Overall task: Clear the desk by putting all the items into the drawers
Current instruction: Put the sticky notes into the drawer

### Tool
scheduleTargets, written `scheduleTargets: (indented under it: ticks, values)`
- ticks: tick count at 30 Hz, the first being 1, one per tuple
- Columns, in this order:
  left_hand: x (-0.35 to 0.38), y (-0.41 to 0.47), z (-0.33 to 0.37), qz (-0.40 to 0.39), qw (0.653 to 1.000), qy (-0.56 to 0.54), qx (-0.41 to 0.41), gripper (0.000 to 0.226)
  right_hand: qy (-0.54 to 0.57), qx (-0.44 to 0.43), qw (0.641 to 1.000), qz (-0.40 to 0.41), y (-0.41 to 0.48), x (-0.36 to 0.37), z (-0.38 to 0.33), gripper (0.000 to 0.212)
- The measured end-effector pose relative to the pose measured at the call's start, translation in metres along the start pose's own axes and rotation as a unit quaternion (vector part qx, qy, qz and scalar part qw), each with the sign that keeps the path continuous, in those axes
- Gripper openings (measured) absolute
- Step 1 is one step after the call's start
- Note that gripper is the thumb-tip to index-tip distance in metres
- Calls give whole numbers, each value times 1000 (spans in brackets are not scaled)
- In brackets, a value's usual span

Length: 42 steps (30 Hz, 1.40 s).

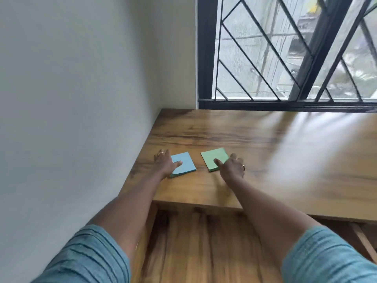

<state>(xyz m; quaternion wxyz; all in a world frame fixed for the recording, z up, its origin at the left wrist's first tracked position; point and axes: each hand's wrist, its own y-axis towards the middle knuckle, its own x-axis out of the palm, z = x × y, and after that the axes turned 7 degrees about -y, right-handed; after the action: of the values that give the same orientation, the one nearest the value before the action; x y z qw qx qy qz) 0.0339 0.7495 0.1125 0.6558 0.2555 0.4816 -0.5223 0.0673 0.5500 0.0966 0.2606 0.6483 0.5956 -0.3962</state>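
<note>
Below the desk's near edge (195, 205) a drawer (200, 242) seems to stand open, though we cannot be sure. On the desk, toward its left edge and near the front, lie two pads, just apart. Our left hand (164, 163) rests on the blue pad (186, 162), thumb on top, fingers over its left side; whether they grip underneath we cannot tell. Our right hand (231, 167) sets its thumb on the green pad (214, 157), fingers curled past its right edge. We should pinch each whole stack firmly, so no sheets peel away, then lift both straight back toward the drawer.
</note>
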Motion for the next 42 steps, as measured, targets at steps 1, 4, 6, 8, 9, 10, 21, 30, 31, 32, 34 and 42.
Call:
scheduleTargets:
  ticks: [1,4,6,8,9,10,21,30,31,32,34,42]
  values:
    - [0,8,-1,-10,1000,-2,-1,83,-19,-4,1000,-7,4,3,-4,66]
    - [6,28,-5,-77,997,25,-12,99,-95,-19,995,-28,12,17,-10,66]
    - [9,32,-5,-108,992,61,-14,97,-154,-39,987,-25,9,24,-9,55]
    - [10,32,-3,-114,991,70,-10,97,-171,-54,984,-24,4,27,-6,52]
    - [10,32,-2,-118,991,61,-14,99,-165,-57,984,-27,-1,27,-6,52]
    - [11,32,-2,-123,991,47,-24,102,-157,-57,985,-30,-5,26,-4,53]
    - [19,-20,6,21,993,-113,-32,78,-25,110,992,-51,-79,11,6,91]
    - [31,-111,0,146,937,-314,-51,44,81,154,984,-28,-115,-8,20,69]
    - [34,-125,0,145,930,-332,-58,42,114,177,977,-25,-119,-10,24,62]
    - [36,-139,-1,144,923,-349,-68,41,136,194,971,-18,-124,-13,28,55]
    - [44,-162,-3,142,911,-377,-91,40,155,198,968,-7,-132,-16,39,40]
    - [117,-241,-43,112,892,-400,-177,42,286,162,944,12,-201,-5,100,34]
